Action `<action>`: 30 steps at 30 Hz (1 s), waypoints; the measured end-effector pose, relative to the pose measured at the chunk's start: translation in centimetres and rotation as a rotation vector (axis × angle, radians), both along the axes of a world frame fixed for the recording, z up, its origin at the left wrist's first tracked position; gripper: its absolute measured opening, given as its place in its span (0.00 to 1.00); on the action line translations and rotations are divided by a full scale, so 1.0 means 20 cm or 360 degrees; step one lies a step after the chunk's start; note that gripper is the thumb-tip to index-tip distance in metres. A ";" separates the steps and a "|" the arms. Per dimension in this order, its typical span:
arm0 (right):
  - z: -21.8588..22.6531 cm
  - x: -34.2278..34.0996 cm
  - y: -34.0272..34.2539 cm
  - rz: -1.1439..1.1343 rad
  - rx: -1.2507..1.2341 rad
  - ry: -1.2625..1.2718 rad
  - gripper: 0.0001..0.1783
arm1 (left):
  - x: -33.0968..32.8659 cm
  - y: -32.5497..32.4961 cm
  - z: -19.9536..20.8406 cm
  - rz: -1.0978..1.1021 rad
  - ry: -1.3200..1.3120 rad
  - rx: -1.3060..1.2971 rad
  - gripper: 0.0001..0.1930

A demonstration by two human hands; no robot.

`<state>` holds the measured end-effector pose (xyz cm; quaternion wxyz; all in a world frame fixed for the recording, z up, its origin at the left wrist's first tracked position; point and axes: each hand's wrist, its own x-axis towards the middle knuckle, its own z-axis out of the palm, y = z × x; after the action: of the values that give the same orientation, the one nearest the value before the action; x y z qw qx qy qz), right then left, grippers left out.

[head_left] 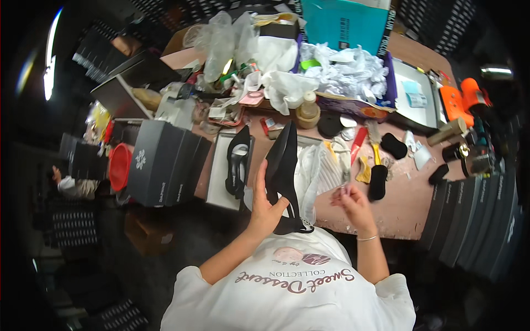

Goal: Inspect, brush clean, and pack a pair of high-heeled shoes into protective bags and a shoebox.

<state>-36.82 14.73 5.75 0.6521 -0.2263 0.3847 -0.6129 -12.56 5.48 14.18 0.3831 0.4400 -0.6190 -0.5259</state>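
Note:
A black pointed shoe stands toe up in front of my chest, its sole side turned partly toward my left. My left hand is closed round it, thumb across the lower part. To the right, apart from the shoe, my right hand has its fingertips pinched together. Something small and thin shows at those fingertips, too small to name. Another black shoe lies in an open shoebox left of my left hand. White wrapping paper lies behind and right of the held shoe.
Dark shoeboxes stand at left, more boxes at right. Black-padded brushes, a red-handled tool and a bottle lie or stand beyond my right hand. Crumpled paper fills a purple-edged carton. An orange tape dispenser sits far right.

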 end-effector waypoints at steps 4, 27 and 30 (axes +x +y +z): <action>0.25 0.51 0.02 -0.0081 -0.0082 0.0093 0.07 | 0.02 -0.08 -0.03 -0.0018 0.0332 0.0260 0.45; 0.46 0.53 0.02 -0.0019 -0.0085 0.1167 0.07 | 0.22 -0.63 0.03 -0.2386 -0.0667 0.0719 0.12; 0.42 0.54 0.07 -0.0228 0.0067 0.0770 0.05 | 0.23 -0.58 -0.07 -0.2311 -0.0646 0.0906 0.13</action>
<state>-26.12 16.09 14.12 0.5004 -0.3249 0.5575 -0.5773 -7.88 -6.16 12.72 -0.3012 0.0954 -0.6502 -0.6910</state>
